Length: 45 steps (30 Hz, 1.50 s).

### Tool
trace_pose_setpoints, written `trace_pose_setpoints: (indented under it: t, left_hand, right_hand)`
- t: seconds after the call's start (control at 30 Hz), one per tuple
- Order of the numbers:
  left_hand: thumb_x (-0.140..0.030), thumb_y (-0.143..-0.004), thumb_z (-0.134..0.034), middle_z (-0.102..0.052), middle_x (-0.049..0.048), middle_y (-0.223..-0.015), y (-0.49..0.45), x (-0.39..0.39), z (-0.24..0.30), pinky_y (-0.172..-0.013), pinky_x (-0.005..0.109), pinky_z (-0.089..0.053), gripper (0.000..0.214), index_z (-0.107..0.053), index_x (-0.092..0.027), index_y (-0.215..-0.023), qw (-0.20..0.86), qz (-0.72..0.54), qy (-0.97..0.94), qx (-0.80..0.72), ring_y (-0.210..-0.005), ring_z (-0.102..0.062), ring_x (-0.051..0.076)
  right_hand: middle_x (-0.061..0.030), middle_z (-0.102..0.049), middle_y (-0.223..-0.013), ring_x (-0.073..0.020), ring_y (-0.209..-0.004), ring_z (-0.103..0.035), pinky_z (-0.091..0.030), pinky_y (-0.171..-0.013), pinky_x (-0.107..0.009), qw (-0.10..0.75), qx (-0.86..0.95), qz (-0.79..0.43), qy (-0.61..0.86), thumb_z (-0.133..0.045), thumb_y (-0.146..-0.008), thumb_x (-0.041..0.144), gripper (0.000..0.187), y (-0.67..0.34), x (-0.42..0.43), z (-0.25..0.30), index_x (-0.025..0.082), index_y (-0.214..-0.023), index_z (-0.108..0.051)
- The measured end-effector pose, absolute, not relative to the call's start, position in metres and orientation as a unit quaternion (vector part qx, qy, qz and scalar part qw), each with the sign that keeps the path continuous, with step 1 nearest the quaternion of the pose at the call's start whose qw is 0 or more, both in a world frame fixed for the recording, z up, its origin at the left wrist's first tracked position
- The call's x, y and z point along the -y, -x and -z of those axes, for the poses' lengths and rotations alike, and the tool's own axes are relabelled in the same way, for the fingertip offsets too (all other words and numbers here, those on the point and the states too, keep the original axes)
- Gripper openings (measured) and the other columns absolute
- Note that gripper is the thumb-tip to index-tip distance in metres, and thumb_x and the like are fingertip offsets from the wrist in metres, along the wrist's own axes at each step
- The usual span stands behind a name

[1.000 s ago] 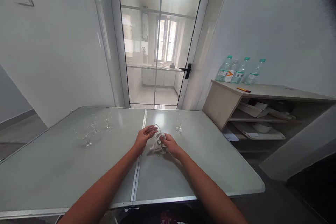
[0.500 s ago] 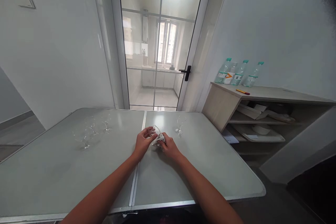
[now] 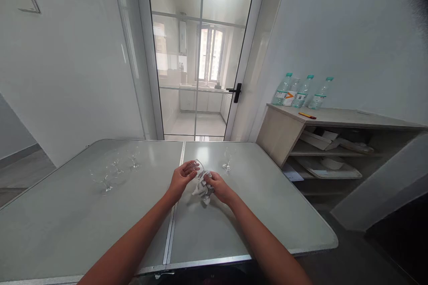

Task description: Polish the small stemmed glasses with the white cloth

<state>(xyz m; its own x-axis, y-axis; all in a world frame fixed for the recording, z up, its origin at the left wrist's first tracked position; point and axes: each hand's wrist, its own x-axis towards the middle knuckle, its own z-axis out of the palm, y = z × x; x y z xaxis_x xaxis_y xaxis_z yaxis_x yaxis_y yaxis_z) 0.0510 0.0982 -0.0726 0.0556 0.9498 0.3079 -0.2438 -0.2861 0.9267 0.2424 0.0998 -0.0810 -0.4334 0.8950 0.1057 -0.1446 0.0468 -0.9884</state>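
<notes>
My left hand [image 3: 182, 178] is curled round a clear stemmed glass [image 3: 198, 167], held just above the grey folding table [image 3: 100, 227] near its centre seam. My right hand [image 3: 219, 187] grips a crumpled white cloth [image 3: 202, 189] and presses it against the glass. Another clear stemmed glass [image 3: 228, 160] stands upright on the table a little to the right of my hands. Three more stemmed glasses [image 3: 117, 167] stand in a loose group at the left of the table.
A glass door [image 3: 200, 53] with a black handle stands behind the table. To the right is a low wooden shelf unit [image 3: 334, 142] with several water bottles [image 3: 301, 91] and a pen on top and papers inside.
My right hand has shifted the cloth slightly lower on the glass, and more of the cloth now hangs out. The glasses on the table have not moved.
</notes>
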Motion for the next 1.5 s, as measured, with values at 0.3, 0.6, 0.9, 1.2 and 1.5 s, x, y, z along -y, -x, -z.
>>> trace_pose_setpoints:
  t: [0.3, 0.6, 0.9, 1.2, 1.5]
  left_hand:
    - [-0.038, -0.072, -0.088, -0.073, 0.0149, -0.125, -0.052, -0.095, 0.064, -0.1, 0.05, -0.055, 0.057, -0.069, -0.02, -0.123, 0.443, -0.606, -0.551, -0.364, -0.111, -0.072, 0.034]
    - [-0.03, -0.069, -0.091, -0.069, 0.0089, -0.131, -0.062, -0.076, 0.054, -0.105, 0.049, -0.057, 0.063, -0.068, -0.026, -0.127, 0.363, -0.686, -0.518, -0.36, -0.123, -0.066, 0.032]
    - [-0.025, -0.065, -0.092, -0.07, 0.0085, -0.128, -0.07, -0.065, 0.056, -0.109, 0.054, -0.054, 0.061, -0.071, -0.025, -0.122, 0.384, -0.654, -0.56, -0.333, -0.125, -0.064, 0.033]
    - [-0.026, -0.068, -0.09, -0.069, 0.0098, -0.13, -0.071, -0.062, 0.057, -0.112, 0.053, -0.052, 0.06, -0.072, -0.025, -0.125, 0.363, -0.615, -0.628, -0.309, -0.125, -0.064, 0.033]
    - [-0.028, -0.075, -0.085, -0.07, 0.0092, -0.133, -0.064, -0.062, 0.058, -0.107, 0.05, -0.055, 0.059, -0.069, -0.029, -0.131, 0.324, -0.569, -0.691, -0.306, -0.122, -0.065, 0.032]
  right_hand:
    - [-0.0015, -0.063, -0.075, -0.0169, -0.07, -0.054, -0.044, -0.069, -0.028, 0.493, 0.588, -0.56, 0.312, -0.084, -0.073, 0.047, 0.036, -0.232, -0.103, 0.086, 0.017, -0.083, -0.068]
    - [-0.002, -0.067, -0.083, -0.0186, -0.075, -0.06, -0.048, -0.067, -0.028, 0.648, 0.374, -0.559, 0.357, -0.081, -0.069, 0.063, 0.051, -0.24, -0.12, 0.09, 0.023, -0.094, -0.062]
    - [-0.0065, -0.073, -0.082, -0.0216, -0.073, -0.064, -0.05, -0.065, -0.031, 0.553, 0.396, -0.651, 0.337, -0.09, -0.057, 0.041, 0.041, -0.234, -0.114, 0.095, 0.016, -0.086, -0.073]
    - [-0.0016, -0.073, -0.082, -0.0169, -0.071, -0.063, -0.049, -0.067, -0.027, 0.593, 0.379, -0.61, 0.364, -0.089, -0.056, 0.028, 0.036, -0.246, -0.119, 0.1, 0.018, -0.085, -0.071]
    - [-0.0055, -0.074, -0.076, -0.0185, -0.067, -0.062, -0.048, -0.062, -0.027, 0.527, 0.409, -0.651, 0.363, -0.087, -0.052, 0.025, 0.031, -0.241, -0.121, 0.104, 0.013, -0.078, -0.074]
